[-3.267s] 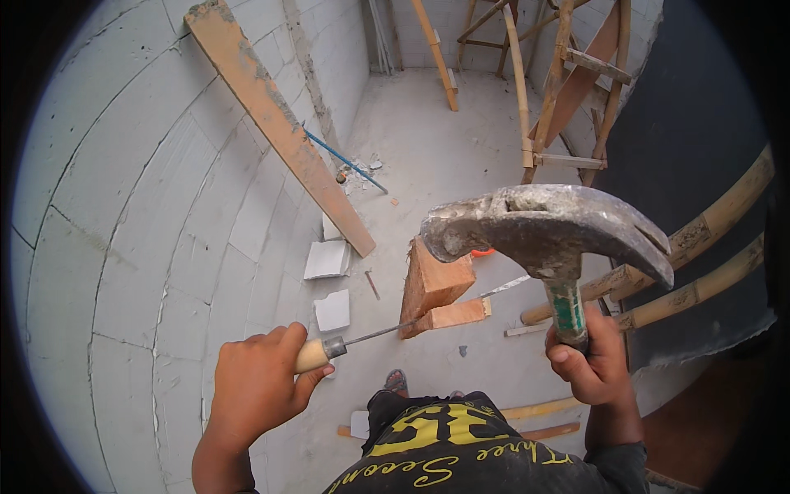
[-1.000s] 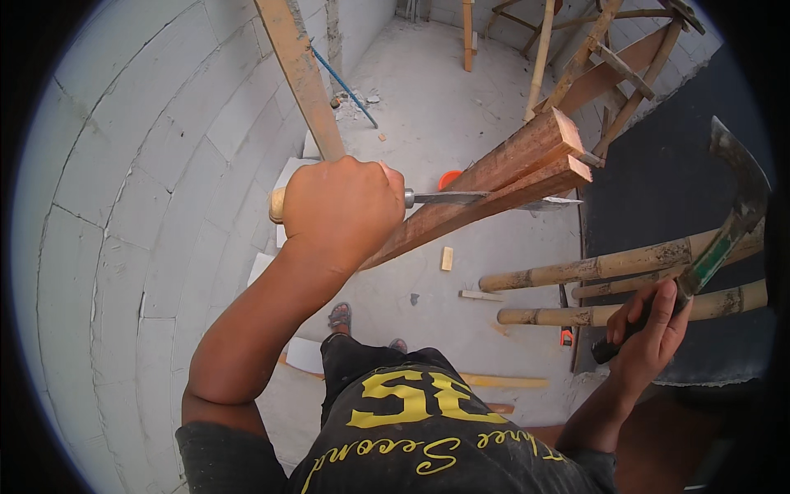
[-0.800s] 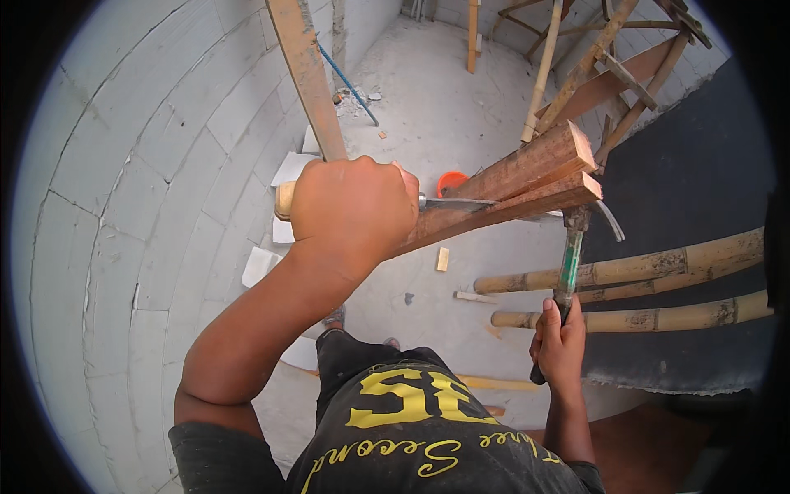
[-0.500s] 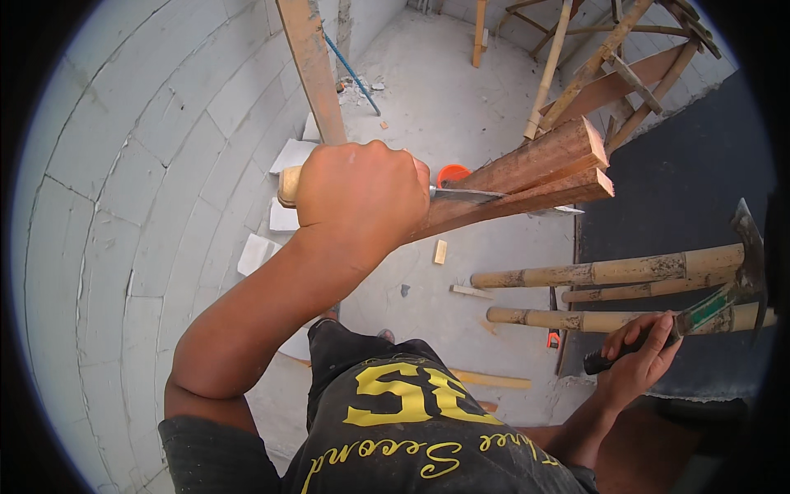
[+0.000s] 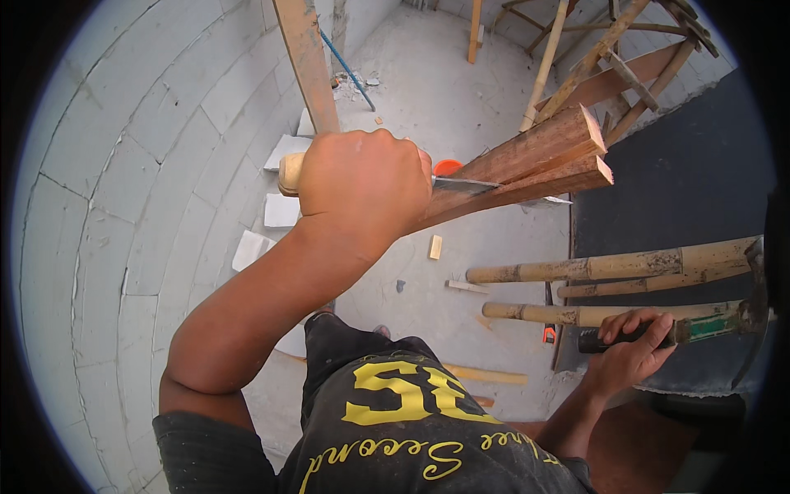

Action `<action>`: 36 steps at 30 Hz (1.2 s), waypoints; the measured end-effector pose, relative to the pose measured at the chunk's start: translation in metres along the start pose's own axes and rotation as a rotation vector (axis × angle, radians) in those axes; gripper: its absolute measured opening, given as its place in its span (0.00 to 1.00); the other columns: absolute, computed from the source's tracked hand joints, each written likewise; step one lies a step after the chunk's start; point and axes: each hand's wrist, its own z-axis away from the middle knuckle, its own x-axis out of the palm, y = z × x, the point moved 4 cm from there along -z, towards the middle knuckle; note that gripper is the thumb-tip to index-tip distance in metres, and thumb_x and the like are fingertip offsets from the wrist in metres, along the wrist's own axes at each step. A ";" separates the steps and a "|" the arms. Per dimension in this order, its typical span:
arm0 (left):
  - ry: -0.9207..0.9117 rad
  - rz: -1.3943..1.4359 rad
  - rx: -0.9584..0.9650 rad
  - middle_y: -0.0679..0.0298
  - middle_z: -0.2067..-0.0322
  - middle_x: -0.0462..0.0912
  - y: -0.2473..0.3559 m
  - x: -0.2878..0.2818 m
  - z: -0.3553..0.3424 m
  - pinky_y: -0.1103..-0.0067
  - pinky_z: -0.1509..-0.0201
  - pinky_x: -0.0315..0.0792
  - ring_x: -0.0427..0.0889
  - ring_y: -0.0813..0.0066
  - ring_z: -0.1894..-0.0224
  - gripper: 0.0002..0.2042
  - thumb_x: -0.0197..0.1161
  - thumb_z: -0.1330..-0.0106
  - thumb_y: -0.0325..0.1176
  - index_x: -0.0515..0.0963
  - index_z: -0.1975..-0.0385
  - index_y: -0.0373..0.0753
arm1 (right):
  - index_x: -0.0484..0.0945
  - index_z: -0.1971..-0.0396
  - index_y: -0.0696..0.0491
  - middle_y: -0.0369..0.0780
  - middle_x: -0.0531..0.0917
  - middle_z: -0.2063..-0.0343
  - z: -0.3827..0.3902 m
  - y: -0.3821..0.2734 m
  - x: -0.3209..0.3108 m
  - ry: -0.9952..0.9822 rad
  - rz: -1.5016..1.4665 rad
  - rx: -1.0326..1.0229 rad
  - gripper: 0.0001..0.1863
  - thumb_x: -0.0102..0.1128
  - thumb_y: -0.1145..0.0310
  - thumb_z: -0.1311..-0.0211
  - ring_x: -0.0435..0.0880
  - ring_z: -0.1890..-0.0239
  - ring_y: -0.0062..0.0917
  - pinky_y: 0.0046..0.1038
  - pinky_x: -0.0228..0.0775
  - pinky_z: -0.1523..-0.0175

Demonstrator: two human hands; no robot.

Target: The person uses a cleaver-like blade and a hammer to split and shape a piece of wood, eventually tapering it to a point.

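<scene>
- Left hand (image 5: 364,181): closed in a fist around the pale wooden handle of a knife (image 5: 465,186), back of the hand uppermost; the forearm crosses from the lower left.
- Knife: blade directed to the right, set in the split of the timber (image 5: 535,156); its far end shows beyond the lower half.
- Timber: reddish brown, directly right of the left hand, slanting up to the right; its two halves stand apart at the upper right end. The lower end is hidden by the hand.
- Right hand (image 5: 634,354): fingers curled around the dark grip of a hammer (image 5: 709,327), well apart from the timber; the hammer's head lies at the dim right rim.
- Below the timber: a small wood block (image 5: 434,247) on the pale floor (image 5: 411,317).
- Right side: bamboo poles (image 5: 576,270) in front of a dark sheet (image 5: 625,198).
- Left side: white blocks (image 5: 282,212) near a block wall (image 5: 148,206).
- Behind the knife: an orange object (image 5: 447,167), partly hidden.
</scene>
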 end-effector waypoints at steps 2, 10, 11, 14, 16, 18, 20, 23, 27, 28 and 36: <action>-0.038 -0.017 0.013 0.59 0.91 0.75 0.004 0.001 -0.001 0.67 0.80 0.70 0.76 0.60 0.89 0.21 0.51 0.31 0.37 0.75 0.89 0.42 | 0.65 0.62 0.55 0.33 0.67 0.83 0.048 0.053 0.018 -0.196 0.095 0.262 0.12 0.47 0.61 0.20 0.63 0.90 0.13 0.19 0.59 0.85; -0.037 -0.081 -0.047 0.61 0.92 0.75 -0.008 -0.003 0.000 0.69 0.80 0.71 0.78 0.63 0.88 0.23 0.50 0.28 0.38 0.79 0.88 0.43 | 0.66 0.60 0.53 0.33 0.67 0.82 0.018 0.016 0.006 -0.219 0.230 0.333 0.10 0.47 0.62 0.20 0.64 0.90 0.14 0.19 0.57 0.86; -0.054 -0.089 -0.028 0.61 0.92 0.75 -0.007 0.000 0.000 0.69 0.80 0.71 0.78 0.63 0.88 0.23 0.50 0.28 0.38 0.79 0.88 0.44 | 0.65 0.62 0.54 0.33 0.67 0.82 0.006 0.000 0.002 -0.179 0.164 0.195 0.12 0.46 0.61 0.20 0.64 0.89 0.14 0.19 0.57 0.85; -0.063 -0.088 0.000 0.62 0.91 0.75 -0.002 0.003 -0.001 0.69 0.80 0.71 0.78 0.63 0.88 0.22 0.50 0.28 0.38 0.79 0.87 0.44 | 0.64 0.65 0.53 0.33 0.67 0.83 0.000 0.003 0.015 -0.042 0.066 0.037 0.14 0.46 0.60 0.20 0.64 0.90 0.15 0.21 0.58 0.85; -0.053 -0.076 0.006 0.62 0.91 0.75 0.001 0.004 -0.001 0.69 0.80 0.71 0.78 0.63 0.88 0.22 0.50 0.28 0.38 0.80 0.87 0.44 | 0.64 0.66 0.52 0.32 0.67 0.83 0.037 0.048 0.030 -0.161 0.109 0.186 0.14 0.47 0.60 0.20 0.64 0.90 0.16 0.23 0.58 0.86; -0.056 -0.146 0.027 0.62 0.91 0.76 0.003 0.004 0.000 0.68 0.80 0.71 0.78 0.63 0.88 0.22 0.50 0.28 0.38 0.80 0.87 0.43 | 0.65 0.63 0.52 0.32 0.66 0.84 0.068 0.090 0.033 -0.403 0.274 0.556 0.12 0.49 0.60 0.21 0.63 0.91 0.16 0.23 0.57 0.86; -0.036 -0.132 -0.009 0.61 0.91 0.76 -0.008 0.018 0.004 0.68 0.81 0.70 0.78 0.63 0.88 0.23 0.50 0.28 0.38 0.80 0.88 0.43 | 0.65 0.61 0.52 0.32 0.66 0.84 0.062 0.093 0.031 -0.492 0.311 0.702 0.12 0.50 0.60 0.22 0.63 0.91 0.16 0.23 0.57 0.87; -0.068 -0.063 -0.071 0.61 0.91 0.77 -0.011 0.025 0.011 0.68 0.81 0.70 0.78 0.63 0.87 0.23 0.50 0.28 0.39 0.79 0.88 0.43 | 0.67 0.57 0.54 0.32 0.66 0.83 0.035 0.044 0.013 -0.288 0.256 0.469 0.09 0.48 0.63 0.21 0.63 0.90 0.14 0.20 0.57 0.86; -0.106 0.017 -0.035 0.60 0.90 0.78 -0.005 0.033 0.009 0.69 0.82 0.69 0.79 0.63 0.87 0.24 0.50 0.28 0.40 0.79 0.89 0.43 | 0.64 0.65 0.53 0.33 0.66 0.81 -0.005 -0.006 0.013 -0.104 0.275 0.147 0.13 0.44 0.60 0.19 0.64 0.89 0.14 0.21 0.59 0.85; -0.104 0.020 -0.038 0.60 0.90 0.78 -0.005 0.033 0.008 0.69 0.82 0.69 0.79 0.63 0.87 0.24 0.50 0.28 0.40 0.79 0.89 0.43 | 0.64 0.65 0.53 0.33 0.66 0.81 -0.006 -0.002 0.015 -0.038 0.219 0.085 0.13 0.44 0.60 0.19 0.64 0.89 0.15 0.21 0.59 0.85; -0.090 -0.059 -0.015 0.62 0.93 0.74 -0.002 0.029 0.005 0.70 0.80 0.69 0.77 0.65 0.89 0.23 0.51 0.29 0.38 0.78 0.90 0.45 | 0.67 0.61 0.51 0.31 0.66 0.85 0.041 0.067 0.018 -0.404 0.422 0.574 0.10 0.51 0.61 0.22 0.63 0.91 0.14 0.21 0.56 0.88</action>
